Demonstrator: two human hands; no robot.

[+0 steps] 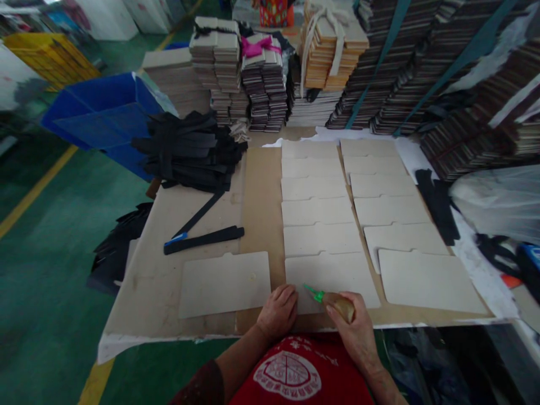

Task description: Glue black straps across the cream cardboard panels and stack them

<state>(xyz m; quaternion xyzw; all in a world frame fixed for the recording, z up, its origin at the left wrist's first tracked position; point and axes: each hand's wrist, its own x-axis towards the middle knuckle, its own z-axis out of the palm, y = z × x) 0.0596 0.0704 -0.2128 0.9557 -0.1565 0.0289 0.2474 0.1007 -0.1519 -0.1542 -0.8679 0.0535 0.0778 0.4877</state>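
Observation:
My right hand (358,331) is closed around a small glue bottle (337,304) with a green nozzle that points left over the nearest grey card (337,275). Fingers curled, my left hand (278,312) presses down on the table edge at that card's near left corner. Two overlapping columns of grey cards (316,211) run away from me across the brown table (257,208). A single grey card (224,283) lies apart to the left.
A heap of black strips (189,149) sits at the far left, with loose strips (203,239) nearer. Stacks of boards (265,73) line the back and right. A blue bin (101,115) stands on the green floor at left.

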